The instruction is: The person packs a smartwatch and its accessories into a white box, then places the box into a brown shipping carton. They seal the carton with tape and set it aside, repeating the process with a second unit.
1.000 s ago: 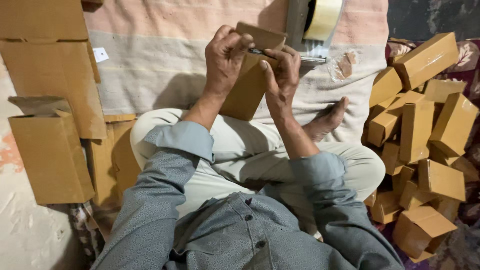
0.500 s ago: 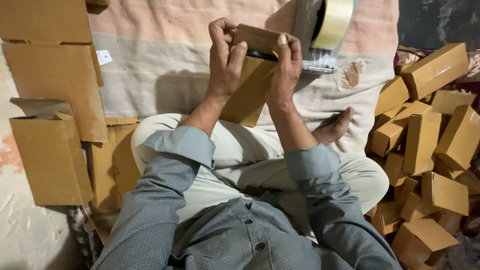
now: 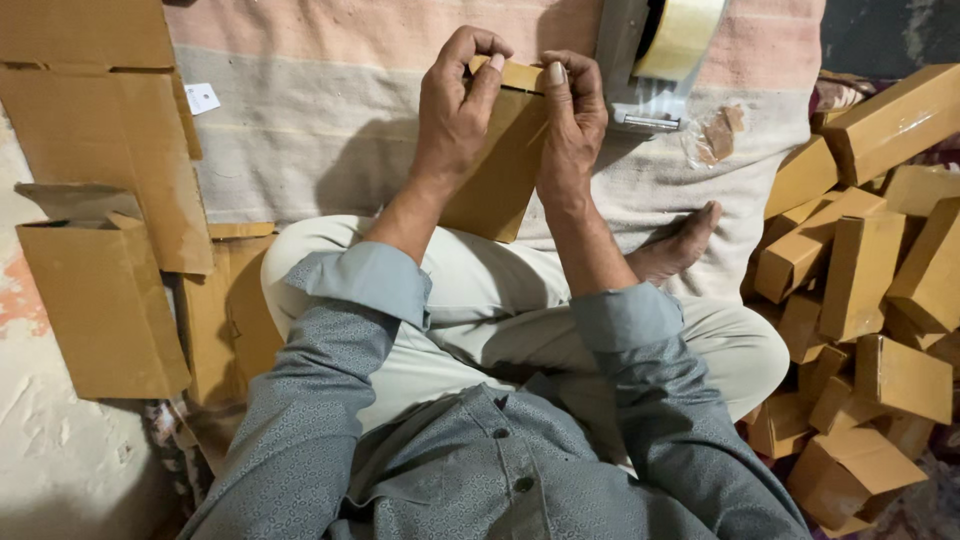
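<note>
I sit cross-legged on a striped cloth. A small brown cardboard box (image 3: 500, 170) stands tilted between my hands above my lap. My left hand (image 3: 455, 110) grips its top left corner, fingers curled over the upper flap. My right hand (image 3: 572, 120) holds the top right edge, thumb pressed on the flap. A tape dispenser (image 3: 655, 60) with a roll of pale tape rests just beyond my right hand on the cloth.
A heap of several closed brown boxes (image 3: 870, 270) lies at the right, beside my bare foot (image 3: 675, 245). Flat cardboard sheets (image 3: 110, 130) and an open larger box (image 3: 100, 300) lie at the left. Crumpled tape scraps (image 3: 715, 135) sit by the dispenser.
Both hands have slid up the box to its top edge, and the dark tape edge seen across the box earlier is now hidden under my fingers.
</note>
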